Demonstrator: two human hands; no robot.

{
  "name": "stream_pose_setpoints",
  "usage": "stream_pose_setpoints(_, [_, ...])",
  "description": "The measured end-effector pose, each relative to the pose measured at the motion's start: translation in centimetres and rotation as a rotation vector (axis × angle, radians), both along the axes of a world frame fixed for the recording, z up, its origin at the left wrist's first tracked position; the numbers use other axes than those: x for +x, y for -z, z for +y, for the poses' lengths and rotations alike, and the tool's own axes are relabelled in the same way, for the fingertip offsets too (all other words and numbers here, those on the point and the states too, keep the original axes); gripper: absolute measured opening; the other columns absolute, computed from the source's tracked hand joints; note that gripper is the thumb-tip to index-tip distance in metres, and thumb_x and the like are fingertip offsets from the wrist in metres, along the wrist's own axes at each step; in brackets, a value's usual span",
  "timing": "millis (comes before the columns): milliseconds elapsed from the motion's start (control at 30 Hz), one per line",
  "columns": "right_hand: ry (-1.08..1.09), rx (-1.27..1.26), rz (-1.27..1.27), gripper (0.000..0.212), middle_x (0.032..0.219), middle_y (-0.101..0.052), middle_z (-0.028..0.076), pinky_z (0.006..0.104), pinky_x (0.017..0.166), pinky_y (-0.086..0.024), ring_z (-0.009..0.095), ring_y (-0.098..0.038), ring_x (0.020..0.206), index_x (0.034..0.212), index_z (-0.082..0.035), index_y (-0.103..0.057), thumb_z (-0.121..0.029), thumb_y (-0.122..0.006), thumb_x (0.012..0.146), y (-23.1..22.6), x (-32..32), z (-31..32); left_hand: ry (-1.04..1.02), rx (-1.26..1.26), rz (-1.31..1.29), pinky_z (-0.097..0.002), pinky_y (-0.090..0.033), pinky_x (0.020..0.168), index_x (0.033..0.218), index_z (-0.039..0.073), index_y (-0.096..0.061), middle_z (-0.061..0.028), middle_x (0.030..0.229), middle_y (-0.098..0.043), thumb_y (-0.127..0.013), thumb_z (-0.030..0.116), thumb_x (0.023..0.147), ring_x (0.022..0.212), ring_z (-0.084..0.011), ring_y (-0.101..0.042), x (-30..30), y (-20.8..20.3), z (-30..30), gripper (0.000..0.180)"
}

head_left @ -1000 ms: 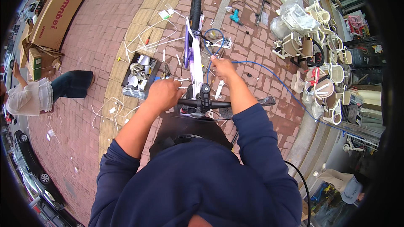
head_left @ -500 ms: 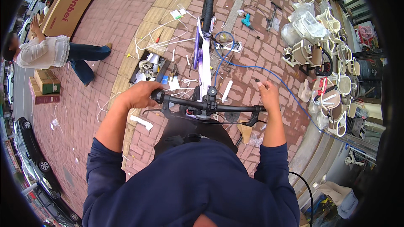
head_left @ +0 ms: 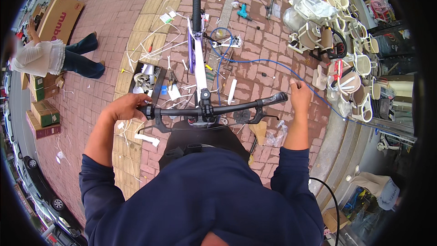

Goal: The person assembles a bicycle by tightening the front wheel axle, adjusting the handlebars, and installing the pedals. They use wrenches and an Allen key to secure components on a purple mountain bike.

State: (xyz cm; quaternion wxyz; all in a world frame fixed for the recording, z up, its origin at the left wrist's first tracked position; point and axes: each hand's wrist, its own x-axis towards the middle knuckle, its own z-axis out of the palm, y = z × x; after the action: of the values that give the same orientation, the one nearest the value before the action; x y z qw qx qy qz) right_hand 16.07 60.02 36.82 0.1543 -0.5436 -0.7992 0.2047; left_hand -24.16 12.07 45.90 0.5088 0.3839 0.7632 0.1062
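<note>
A bicycle stands in front of me, with a white and purple frame [head_left: 199,66] and a black front tyre [head_left: 196,11]. Its black handlebar [head_left: 227,108] runs across just ahead of my body. My left hand [head_left: 125,109] is curled at the left end of the bar, fingers against the black grip [head_left: 148,111]. Beyond the other end, my right hand [head_left: 300,98] hovers clear of the bar, fingers closed; whatever they may hold is hidden. The bar's right end [head_left: 276,99] looks glossy. Brake levers [head_left: 268,117] stick out on my side.
An open toolbox [head_left: 148,82], loose tools and white strips lie left of the frame. A blue hose [head_left: 282,64] crosses the bricks near a teal power tool [head_left: 244,12]. Child seats [head_left: 314,36] are piled at right. At left, a person [head_left: 50,57] stands by cartons [head_left: 44,111].
My view has shifted, so the bicycle sits further left. The handlebar's right end now shows fully, apart from my right hand, whose fingers have closed more. My left hand stays at the grip.
</note>
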Motion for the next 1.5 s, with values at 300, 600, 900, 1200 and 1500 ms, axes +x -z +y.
stream_pose_setpoints(300, [0.008, -0.506, 0.308, 0.051, 0.068, -0.06, 0.009, 0.0363, 0.069, -0.047, 0.018, -0.055, 0.069, 0.084, 0.003, -0.07, -0.044, -0.063, 0.102, 5.6, 2.8, -1.0, -0.015, 0.011, 0.028, -0.0402, -0.054, 0.099, 0.136, 0.003, -0.067, -0.0172, 0.118, -0.077, -0.088, 0.022, 0.084, 0.107, -0.0302, -0.073, -0.6, -0.1, -0.3, 0.059])
stream_pose_setpoints(600, [0.05, -0.307, 0.195, 0.053, 0.08, -0.069, 0.024, 0.0473, 0.076, -0.05, 0.04, -0.067, 0.079, 0.086, 0.004, -0.069, -0.049, -0.069, 0.095, 3.3, 1.2, -5.2, -0.501, 0.078, 0.474, -0.0403, -0.047, 0.062, 0.077, -0.004, -0.07, -0.0143, 0.067, -0.065, -0.066, 0.041, 0.1, 0.063, -0.0216, -0.061, 0.7, 4.7, -3.5, 0.052])
stream_pose_setpoints(900, [-0.104, 0.04, 0.11, 0.034, 0.085, -0.065, 0.027, 0.0571, 0.076, -0.047, 0.051, -0.062, 0.084, 0.093, -0.006, -0.069, -0.038, -0.06, 0.098, 2.7, -1.5, -11.3, -0.52, 0.179, 0.544, -0.0434, -0.046, 0.056, 0.069, -0.005, -0.068, -0.0169, 0.058, -0.061, -0.071, 0.04, 0.094, 0.053, -0.0267, -0.057, -3.9, 7.0, -8.4, 0.052])
stream_pose_setpoints(1200, [0.176, -0.047, 0.263, 0.054, 0.081, -0.067, 0.028, 0.0499, 0.078, -0.046, 0.046, -0.061, 0.081, 0.083, 0.007, -0.065, -0.046, -0.065, 0.094, 0.0, -5.8, -20.6, -0.537, 0.248, 0.453, -0.0449, -0.049, 0.06, 0.07, -0.005, -0.069, -0.0196, 0.06, -0.063, -0.071, 0.039, 0.094, 0.056, -0.0313, -0.061, -6.1, 8.9, -17.9, 0.05])
stream_pose_setpoints(1500, [0.083, 0.014, 0.177, 0.051, 0.075, -0.063, 0.023, 0.0462, 0.077, -0.046, 0.038, -0.059, 0.076, 0.081, 0.004, -0.065, -0.045, -0.063, 0.095, -0.7, -4.7, -25.6, -0.513, 0.242, 0.396, -0.047, -0.051, 0.065, 0.073, -0.005, -0.072, -0.0237, 0.067, -0.066, -0.071, 0.039, 0.093, 0.062, -0.0372, -0.065, -5.1, 10.3, -24.0, 0.048])
